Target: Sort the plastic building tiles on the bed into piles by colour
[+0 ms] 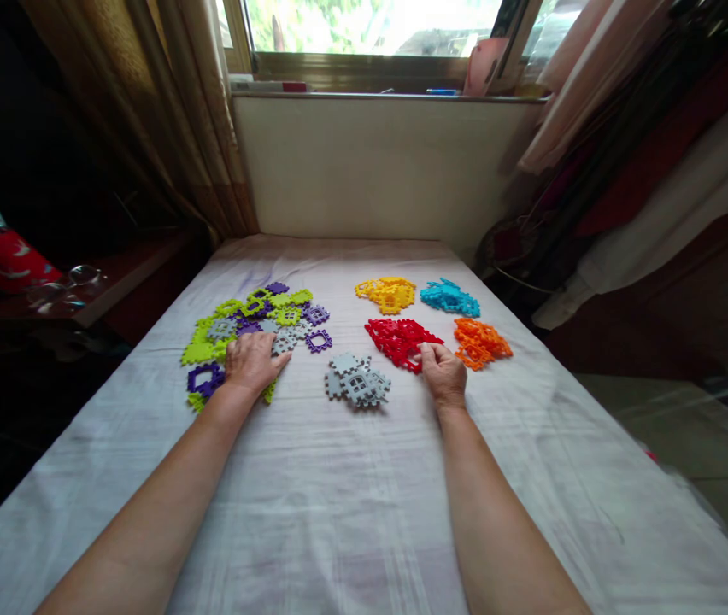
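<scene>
My left hand [254,363] rests over the near side of a mixed heap of toothed plastic building tiles, its thumb stretched out to the right. Around it lie lime-green tiles [203,348], a purple frame tile [319,341] and grey tiles [284,342]. My right hand [444,374] is closed, with curled fingers at the right edge of a pile of red tiles [399,340]; whether a tile is in them is hidden. Between the hands sits a pile of grey tiles [359,382], some with window-like openings.
Behind the red pile are yellow tiles [390,294] and blue tiles [450,297]; orange tiles [480,343] lie to the right. All are on a pale cloth [338,495]. Glasses [75,282] stand on a side table. Clothes [672,196] hang at right.
</scene>
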Action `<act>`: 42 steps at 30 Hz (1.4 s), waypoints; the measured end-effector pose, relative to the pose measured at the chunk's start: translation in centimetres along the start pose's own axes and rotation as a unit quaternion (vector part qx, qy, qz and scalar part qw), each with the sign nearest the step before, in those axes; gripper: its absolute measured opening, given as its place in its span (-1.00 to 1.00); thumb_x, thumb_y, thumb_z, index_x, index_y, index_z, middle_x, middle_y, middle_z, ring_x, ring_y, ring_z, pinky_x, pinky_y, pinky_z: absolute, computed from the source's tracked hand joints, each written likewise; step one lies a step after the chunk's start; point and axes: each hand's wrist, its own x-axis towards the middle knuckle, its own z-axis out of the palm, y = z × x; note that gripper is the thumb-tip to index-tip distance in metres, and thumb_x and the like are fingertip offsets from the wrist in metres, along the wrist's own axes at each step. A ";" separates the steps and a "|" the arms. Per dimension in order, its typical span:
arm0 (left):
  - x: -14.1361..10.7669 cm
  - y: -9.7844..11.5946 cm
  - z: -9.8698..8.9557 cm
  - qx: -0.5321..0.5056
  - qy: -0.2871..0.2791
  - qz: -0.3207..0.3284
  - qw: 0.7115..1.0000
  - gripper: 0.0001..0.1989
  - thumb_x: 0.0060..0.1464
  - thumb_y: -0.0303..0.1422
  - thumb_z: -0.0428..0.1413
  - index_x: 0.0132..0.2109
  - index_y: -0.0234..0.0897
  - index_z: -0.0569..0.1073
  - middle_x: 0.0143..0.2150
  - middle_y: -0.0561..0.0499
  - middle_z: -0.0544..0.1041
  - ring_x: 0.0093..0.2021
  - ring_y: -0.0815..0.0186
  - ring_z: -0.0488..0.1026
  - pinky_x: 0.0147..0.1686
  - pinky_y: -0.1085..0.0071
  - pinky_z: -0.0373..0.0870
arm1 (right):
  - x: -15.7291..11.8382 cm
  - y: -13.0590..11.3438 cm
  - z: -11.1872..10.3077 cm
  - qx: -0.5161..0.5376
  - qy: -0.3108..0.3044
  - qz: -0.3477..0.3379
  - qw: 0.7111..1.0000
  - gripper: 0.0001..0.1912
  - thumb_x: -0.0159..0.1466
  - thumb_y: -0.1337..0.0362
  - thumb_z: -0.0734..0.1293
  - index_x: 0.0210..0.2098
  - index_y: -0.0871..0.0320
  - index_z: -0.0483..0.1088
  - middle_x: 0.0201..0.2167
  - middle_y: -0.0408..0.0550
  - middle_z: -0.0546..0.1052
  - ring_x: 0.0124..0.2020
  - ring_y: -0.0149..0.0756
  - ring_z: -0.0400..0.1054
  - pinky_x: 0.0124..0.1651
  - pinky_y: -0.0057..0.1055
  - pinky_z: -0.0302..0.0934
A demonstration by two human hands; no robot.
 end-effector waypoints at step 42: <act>0.9 -1.0 0.8 -0.051 0.043 0.059 0.996 -0.58 0.18 -0.17 -0.01 0.14 -0.15 0.45 0.29 -0.11 0.39 0.30 0.06 0.24 0.29 0.04 0.01 | -0.1 -0.1 -0.1 -0.001 -0.012 0.002 1.000 -0.56 0.21 -0.08 0.19 -0.42 0.08 0.53 -0.48 -0.06 0.63 -0.41 -0.21 0.48 -0.29 -0.37 0.26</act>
